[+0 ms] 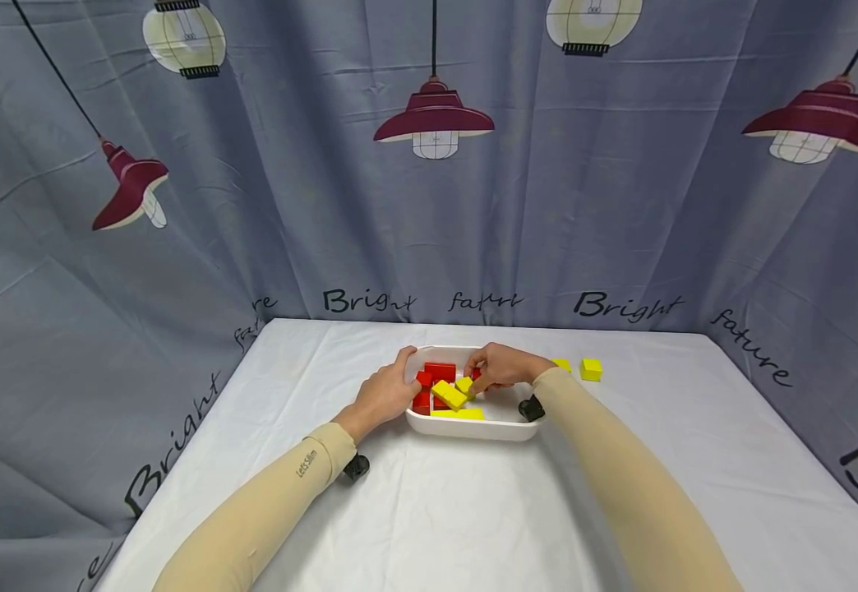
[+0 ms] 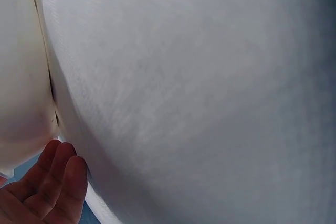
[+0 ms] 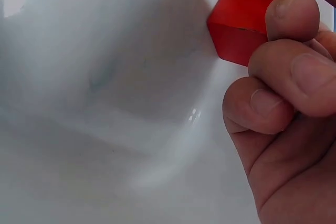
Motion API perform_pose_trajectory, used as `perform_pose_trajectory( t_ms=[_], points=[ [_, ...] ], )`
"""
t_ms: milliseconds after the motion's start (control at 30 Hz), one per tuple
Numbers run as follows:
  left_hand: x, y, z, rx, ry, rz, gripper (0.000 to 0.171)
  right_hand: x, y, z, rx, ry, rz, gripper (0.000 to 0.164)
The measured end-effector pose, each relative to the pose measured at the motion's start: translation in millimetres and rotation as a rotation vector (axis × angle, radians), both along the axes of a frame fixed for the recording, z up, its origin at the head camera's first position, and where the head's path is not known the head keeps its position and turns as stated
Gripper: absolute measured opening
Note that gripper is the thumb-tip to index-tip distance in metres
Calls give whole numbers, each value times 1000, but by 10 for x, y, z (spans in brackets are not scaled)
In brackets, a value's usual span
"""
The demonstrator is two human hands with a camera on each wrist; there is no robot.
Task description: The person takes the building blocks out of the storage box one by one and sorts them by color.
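In the head view, a white tray (image 1: 466,428) stands on the table with red and yellow blocks gathered in its left part. My left hand (image 1: 387,393) grips the tray's left rim; the left wrist view shows its straight fingers (image 2: 73,184) along the tray's outer side. My right hand (image 1: 501,366) reaches in over the back rim and pinches a yellow block (image 1: 464,385) at the fingertips. Beside it lies another yellow block (image 1: 449,395) on top of red ones. From the right wrist, a red block (image 3: 239,19) shows against the curled fingers, partly hidden by them.
Two yellow blocks, one of them a cube (image 1: 590,370), lie on the white tablecloth (image 1: 473,510) right of the tray. The right one is in full view; the other is partly behind the right wrist. A grey curtain (image 1: 473,222) hangs behind the table.
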State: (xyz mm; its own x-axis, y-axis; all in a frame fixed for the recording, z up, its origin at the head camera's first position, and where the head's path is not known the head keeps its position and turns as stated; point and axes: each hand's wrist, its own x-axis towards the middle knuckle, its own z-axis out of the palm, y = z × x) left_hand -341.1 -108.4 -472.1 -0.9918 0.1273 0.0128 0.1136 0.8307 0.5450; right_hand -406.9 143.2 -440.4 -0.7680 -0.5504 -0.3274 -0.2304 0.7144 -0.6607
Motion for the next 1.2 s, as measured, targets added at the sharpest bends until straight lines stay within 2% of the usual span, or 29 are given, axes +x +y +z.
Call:
perform_pose_trajectory(
  t_ms=[500, 767, 1000, 1200],
  points=[
    [24, 23, 21, 13, -21, 23, 66, 47, -35, 30, 30, 109, -41, 22],
    [39, 112, -46, 18, -32, -13, 67, 56, 82, -24, 21, 110, -53, 21],
    [26, 63, -21, 7, -23, 16, 67, 30, 63, 59, -6, 124, -5, 19],
    [18, 8, 17, 0, -19, 7, 66, 50, 77, 212, 5, 142, 9, 18]
  ],
)
